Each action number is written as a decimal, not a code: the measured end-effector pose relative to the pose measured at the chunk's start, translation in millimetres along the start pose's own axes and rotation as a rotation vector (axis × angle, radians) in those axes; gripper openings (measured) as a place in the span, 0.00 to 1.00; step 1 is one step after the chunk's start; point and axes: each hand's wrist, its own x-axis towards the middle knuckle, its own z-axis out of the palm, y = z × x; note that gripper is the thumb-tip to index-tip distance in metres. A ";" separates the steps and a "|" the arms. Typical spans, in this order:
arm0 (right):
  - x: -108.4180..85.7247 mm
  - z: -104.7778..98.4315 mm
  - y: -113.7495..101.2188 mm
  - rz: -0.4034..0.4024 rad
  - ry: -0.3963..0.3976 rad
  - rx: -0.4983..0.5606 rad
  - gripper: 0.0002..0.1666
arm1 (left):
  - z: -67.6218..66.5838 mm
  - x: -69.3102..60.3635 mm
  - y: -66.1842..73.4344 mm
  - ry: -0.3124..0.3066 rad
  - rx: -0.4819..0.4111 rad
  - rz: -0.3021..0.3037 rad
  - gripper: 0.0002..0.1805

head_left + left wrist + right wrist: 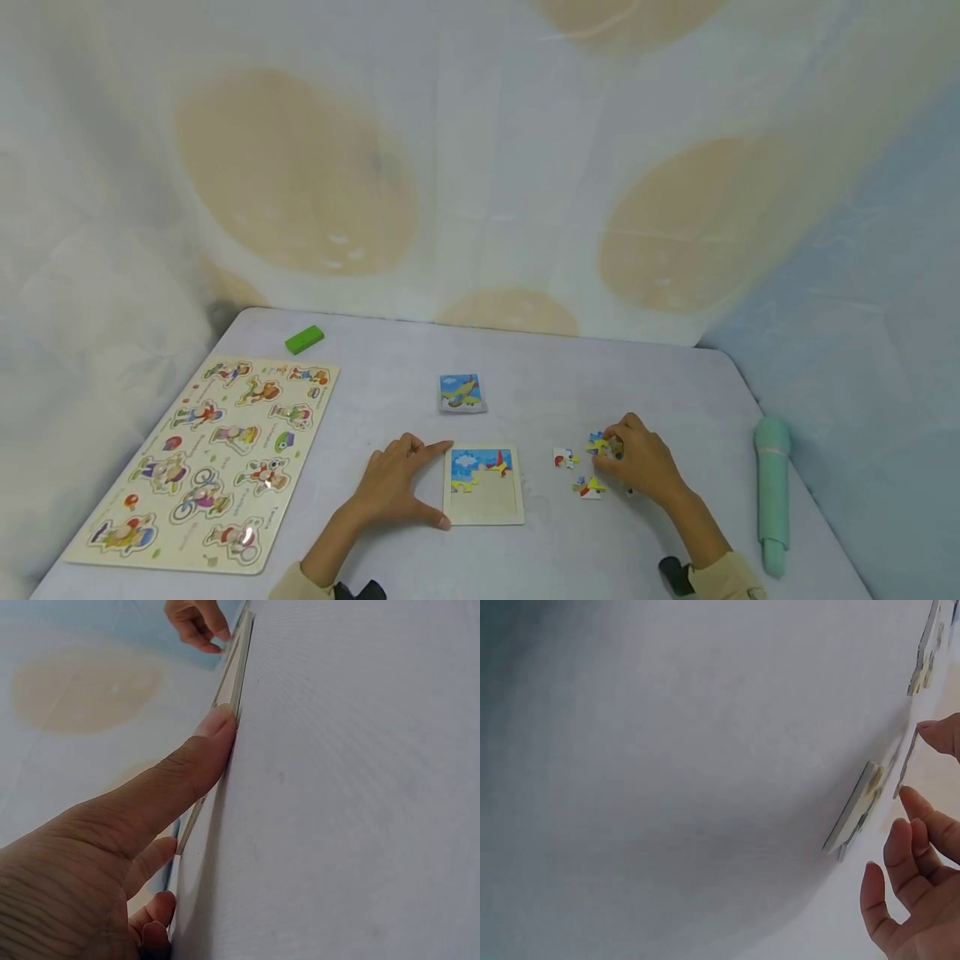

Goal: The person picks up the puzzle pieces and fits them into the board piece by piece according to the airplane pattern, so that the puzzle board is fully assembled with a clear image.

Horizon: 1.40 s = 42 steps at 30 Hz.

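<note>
A small square jigsaw tray (487,507) lies in front of me, its upper part filled with blue-sky pieces and a red-and-yellow one. My left hand (393,483) spans its left side, index finger at the top corner and thumb at the bottom corner, as the thumb (202,746) in the left wrist view confirms. To the right, my right hand (647,467) pinches a thin jigsaw piece (908,761) on edge between thumb and finger. Loose jigsaw pieces (590,488) lie around that hand, which partly hides some of them.
A square picture (461,392) of a yellow plane lies behind the tray. On the left are a large peg puzzle board (281,527) and a green block (303,339). A mint-green cylindrical object (773,500) lies near the table's right edge.
</note>
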 end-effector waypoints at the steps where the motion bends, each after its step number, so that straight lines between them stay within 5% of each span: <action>1: -0.3 -0.4 0.1 -0.004 0.005 0.002 0.22 | -0.2 -0.1 0.2 0.000 0.000 0.000 0.59; 12: -3.2 -2.1 -18.2 -0.023 0.017 0.104 0.18 | -2.1 -2.0 0.8 -0.006 -0.006 -0.004 0.58; 26: -10.0 13.3 -79.8 -0.188 -0.027 0.153 0.17 | -1.1 -1.8 0.2 -0.004 -0.003 0.007 0.58; 42: -8.9 35.8 -119.6 -0.338 -0.078 0.124 0.15 | -0.9 -1.0 0.2 -0.002 0.001 0.017 0.58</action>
